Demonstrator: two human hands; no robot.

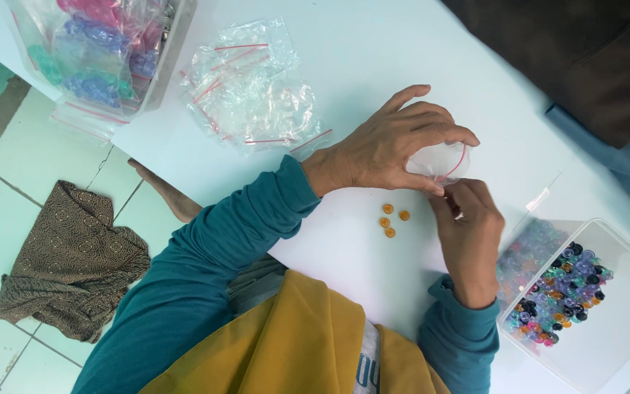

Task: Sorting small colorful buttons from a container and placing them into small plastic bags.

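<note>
My left hand (395,142) grips a small clear zip bag (439,160) with a red seal strip, holding it just above the white table (373,51). My right hand (468,237) comes up from below, its fingertips pinched at the bag's lower edge; what they pinch is too small to tell. Several small orange buttons (391,220) lie loose on the table just left of my right hand and below my left wrist.
A clear plastic tub (614,321) with several mixed-colour buttons stands at the right. A heap of small zip bags (253,91) lies at the back. A container of filled button bags (100,51) sits far left. A patterned cloth (74,263) lies on the tiled floor.
</note>
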